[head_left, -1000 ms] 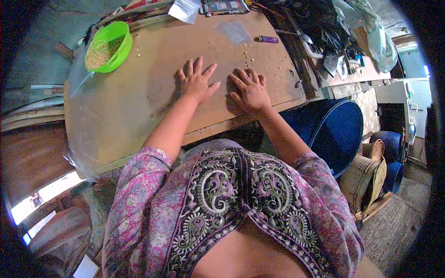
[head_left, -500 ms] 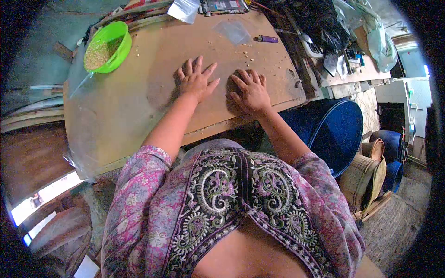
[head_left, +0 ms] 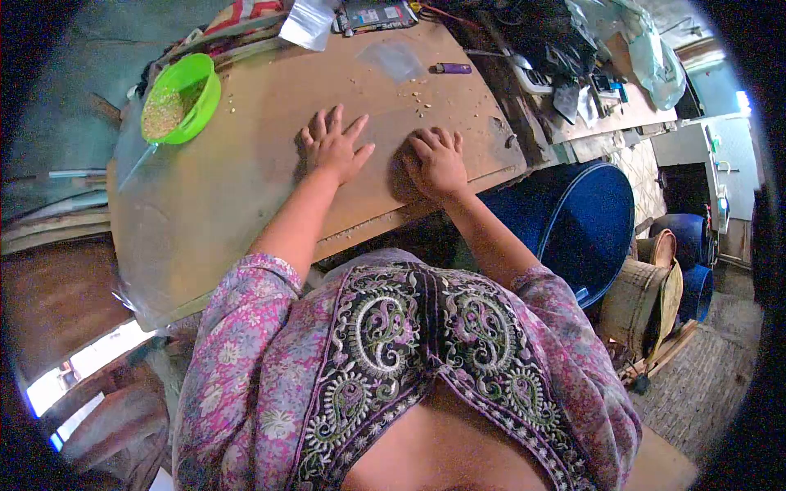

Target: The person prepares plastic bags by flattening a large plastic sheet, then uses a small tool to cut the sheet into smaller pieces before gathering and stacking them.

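On the wooden tabletop (head_left: 237,180), my left hand (head_left: 333,150) lies palm down with its fingers spread and nothing in it. To its right my right hand (head_left: 440,166) rests on the board, its fingers bent but apart, and no object shows in it. Small loose kernels (head_left: 419,105) are scattered beyond my right hand. A green bowl (head_left: 205,109) holding pale grains (head_left: 164,113) stands at the table's far left. Beyond the hands lie a clear plastic bag (head_left: 395,62) and a purple lighter (head_left: 453,69).
A silvery packet (head_left: 308,23) and a dark VAPE package (head_left: 375,16) lie at the far edge. Dark bags (head_left: 550,41) and small items crowd the surface at upper right. A large blue barrel (head_left: 594,229) and a woven basket (head_left: 634,303) stand right of the table.
The view has shifted a little. My right hand's fingers are more bent than before, while my left hand stays spread on the board.
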Demonstrator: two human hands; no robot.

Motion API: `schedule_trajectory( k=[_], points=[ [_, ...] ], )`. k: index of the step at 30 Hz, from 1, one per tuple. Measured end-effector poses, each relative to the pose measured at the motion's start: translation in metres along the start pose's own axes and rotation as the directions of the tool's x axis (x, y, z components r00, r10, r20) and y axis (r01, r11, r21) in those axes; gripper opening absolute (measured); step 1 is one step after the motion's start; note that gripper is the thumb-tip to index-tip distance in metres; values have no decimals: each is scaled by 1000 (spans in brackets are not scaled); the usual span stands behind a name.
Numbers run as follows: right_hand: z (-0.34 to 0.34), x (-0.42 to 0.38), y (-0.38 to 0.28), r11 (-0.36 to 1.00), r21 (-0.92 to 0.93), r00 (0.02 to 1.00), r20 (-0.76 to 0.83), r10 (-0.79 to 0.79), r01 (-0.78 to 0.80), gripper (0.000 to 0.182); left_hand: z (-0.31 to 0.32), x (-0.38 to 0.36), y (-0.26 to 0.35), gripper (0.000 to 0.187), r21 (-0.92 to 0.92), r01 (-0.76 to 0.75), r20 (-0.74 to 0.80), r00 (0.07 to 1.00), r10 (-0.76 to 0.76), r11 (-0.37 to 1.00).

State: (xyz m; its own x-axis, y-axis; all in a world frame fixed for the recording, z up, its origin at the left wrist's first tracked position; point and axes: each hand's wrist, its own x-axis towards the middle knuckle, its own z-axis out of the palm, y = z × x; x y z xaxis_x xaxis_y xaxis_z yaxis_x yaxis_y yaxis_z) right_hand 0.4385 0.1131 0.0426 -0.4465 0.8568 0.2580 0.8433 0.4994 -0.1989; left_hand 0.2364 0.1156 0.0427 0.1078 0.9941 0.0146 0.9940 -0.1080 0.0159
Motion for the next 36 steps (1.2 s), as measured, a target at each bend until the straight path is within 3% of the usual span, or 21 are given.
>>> schedule_trajectory(
  k=[1, 3, 4, 5, 6, 7, 9, 13, 15, 17, 19, 23, 27, 29, 31, 33, 36],
  points=[
    [9, -3, 12, 1000, -2, 1000, -2, 3, -3, 36, 2, -1, 1, 52, -5, 4, -15, 1000, -5, 1000],
    [34, -10, 47, 977, 214, 965, -254, 67, -12, 23, 5, 0, 0, 52, -12, 5, -35, 999, -5, 1000],
    [13, -12, 43, 980, 180, 899, -412, 150, -81, 18, 7, -1, 0, 52, -16, 13, -39, 999, -14, 1000],
    [22, -12, 59, 917, 345, 763, -531, 368, -202, 16, 7, -1, 0, 52, -20, 20, -45, 999, -21, 1000],
    [20, -19, 85, 928, 172, 735, -570, 368, -331, 17, 6, -1, 1, 52, -26, 14, -48, 999, -15, 1000],
    [8, -23, 92, 854, 190, 674, -540, 503, -485, 20, 3, -1, 1, 52, -25, 12, -40, 999, -13, 1000],
    [12, -33, 128, 784, 273, 639, -462, 615, -558, 25, -1, -2, 3, 52, -28, 11, -33, 999, -12, 1000],
    [-8, -27, 123, 793, 136, 684, -435, 586, -593, 30, -3, -2, 2, 52, -5, 20, -12, 1000, -20, 1000],
    [-12, -24, 131, 677, 99, 639, -252, 726, -730, 33, -4, -2, 3, 52, 5, 28, -7, 1000, -28, 1000],
    [-7, -23, 146, 701, 70, 667, -256, 700, -709, 30, -7, -3, 4, 52, 3, 14, 1, 1000, -14, 1000],
    [-8, -19, 153, 657, -41, 657, -105, 747, -753, 27, -2, -2, 1, 51, -36, 19, -23, 1000, -20, 999],
    [-13, -17, 151, 670, -74, 674, -103, 731, -738, 14, 2, -1, 1, 51, -85, 20, -44, 999, -24, 996],
    [-28, -16, 133, 668, -82, 673, -112, 731, -739, 14, -4, -2, 2, 52, -11, 18, -16, 1000, -19, 1000],
    [-36, -7, 107, 821, 20, 801, -210, 561, -570, 14, -3, -2, 1, 53, -33, 18, -12, 1000, -18, 999],
    [-31, 6, 66, 892, 220, 892, -142, 429, -394, 13, 0, -1, 1, 53, -43, 26, -8, 1000, -26, 999],
    [-13, 19, 31, 863, 378, 940, 71, 334, -335, 11, 3, 1, 2, 52, -49, 31, -10, 999, -31, 998],
    [13, 30, -5, 862, 432, 960, 37, 279, -267, 12, 4, 1, 2, 52, -65, 43, -23, 999, -45, 997]
  ],
)
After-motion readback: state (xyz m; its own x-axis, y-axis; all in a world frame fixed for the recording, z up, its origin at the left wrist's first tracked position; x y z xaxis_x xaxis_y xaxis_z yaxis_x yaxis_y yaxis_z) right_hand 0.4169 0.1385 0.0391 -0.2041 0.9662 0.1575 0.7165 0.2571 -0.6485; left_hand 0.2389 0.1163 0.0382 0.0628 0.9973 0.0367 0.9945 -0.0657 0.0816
